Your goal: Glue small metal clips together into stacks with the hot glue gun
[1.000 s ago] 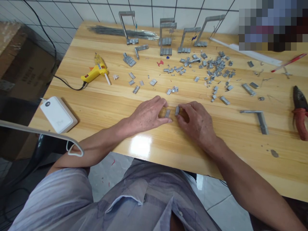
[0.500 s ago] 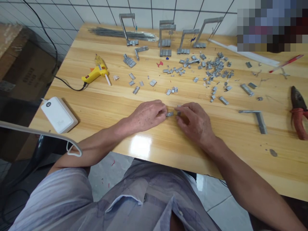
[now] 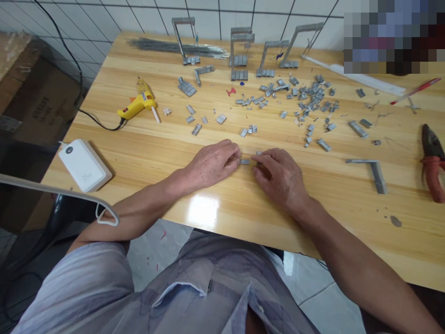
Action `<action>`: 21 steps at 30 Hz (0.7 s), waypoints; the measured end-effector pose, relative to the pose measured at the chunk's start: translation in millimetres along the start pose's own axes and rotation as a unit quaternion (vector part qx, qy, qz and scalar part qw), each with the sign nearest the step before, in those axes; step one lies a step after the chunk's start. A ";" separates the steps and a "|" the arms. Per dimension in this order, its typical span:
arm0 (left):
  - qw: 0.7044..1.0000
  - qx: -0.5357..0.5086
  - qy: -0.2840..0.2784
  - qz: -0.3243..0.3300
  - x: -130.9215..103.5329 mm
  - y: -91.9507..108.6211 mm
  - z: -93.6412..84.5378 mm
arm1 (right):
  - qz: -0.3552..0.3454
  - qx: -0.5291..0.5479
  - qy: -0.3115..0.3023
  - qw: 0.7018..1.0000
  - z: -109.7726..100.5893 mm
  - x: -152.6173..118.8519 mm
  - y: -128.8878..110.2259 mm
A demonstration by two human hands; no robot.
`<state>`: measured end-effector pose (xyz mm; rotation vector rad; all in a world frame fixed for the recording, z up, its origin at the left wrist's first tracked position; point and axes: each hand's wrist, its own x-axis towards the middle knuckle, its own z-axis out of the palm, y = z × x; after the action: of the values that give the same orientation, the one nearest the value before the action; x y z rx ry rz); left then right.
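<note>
My left hand [image 3: 215, 161] rests low over the wooden table [image 3: 243, 208], with thumb and forefinger pinched on one end of a short grey metal-looking strip [image 3: 244, 162]. The strip's free end points toward my right hand [image 3: 282, 178], a small gap away. The right fingers are curled, forefinger and thumb facing the strip. A small grey piece [image 3: 259, 153] shows just past the right forefinger, partly covered by it. What lies under those right fingertips is hidden.
Grey pieces [image 3: 314, 95] lie scattered beyond my hands, with several bracket-like stands [image 3: 241, 55] and thin rods [image 3: 174, 48] behind. At left are a yellow glue gun [image 3: 137, 104] and a white power bank [image 3: 85, 166]; at right, an L-shaped piece [image 3: 378, 176] and red-handled pliers [image 3: 432, 162].
The strip in my left hand has turned slightly to lie more level and moved up a little. The right forefinger has shifted slightly, covering more of the small grey piece.
</note>
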<state>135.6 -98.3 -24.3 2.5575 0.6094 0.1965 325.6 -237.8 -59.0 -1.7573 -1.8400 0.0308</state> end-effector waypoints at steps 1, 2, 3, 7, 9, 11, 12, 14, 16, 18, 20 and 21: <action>1.000 -0.002 0.003 0.000 0.0 0.1 0.7 | 0.002 0.000 0.005 1.000 -0.3 0.1 -0.1; 1.000 -0.004 0.009 0.000 0.1 0.2 1.7 | 0.002 0.001 0.010 1.000 -0.6 0.1 -0.2; 1.000 -0.006 0.015 0.000 0.3 0.1 2.7 | 0.002 0.002 0.015 1.000 -0.8 0.1 -0.1; 0.997 -0.048 0.065 -0.008 3.0 -2.1 -0.3 | -0.015 0.004 0.044 0.999 -0.8 -0.4 1.1; 0.990 -0.076 0.114 -0.030 5.8 -5.5 -11.6 | -0.024 0.004 0.051 0.998 -0.1 -0.8 2.2; 0.983 -0.080 0.157 -0.060 8.8 -11.9 -31.2 | -0.030 -0.001 0.049 0.998 1.0 -0.9 3.6; 0.980 -0.068 0.170 -0.075 9.8 -16.7 -43.5 | -0.034 -0.006 0.048 0.998 1.6 -0.7 4.3; 0.976 -0.028 0.191 -0.105 9.7 -31.0 -70.1 | -0.043 -0.019 0.051 0.998 2.6 -0.2 5.6; 0.965 0.030 0.219 -0.144 5.6 -53.5 -95.8 | -0.050 -0.027 0.057 0.997 3.3 0.5 6.9; 0.950 0.097 0.235 -0.183 -3.3 -84.0 -116.6 | -0.052 -0.029 0.060 0.996 3.5 1.2 8.3; 0.929 0.163 0.239 -0.231 -16.1 -118.7 -130.7 | -0.058 -0.027 0.067 0.996 3.7 1.9 9.9; 0.919 0.183 0.229 -0.263 -23.0 -135.8 -135.1 | -0.062 -0.024 0.071 0.995 4.1 2.3 10.8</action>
<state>29.5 55.5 23.8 2.5767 1.6187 0.5412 333.7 -232.8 -65.8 -1.6307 -1.8557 -0.1838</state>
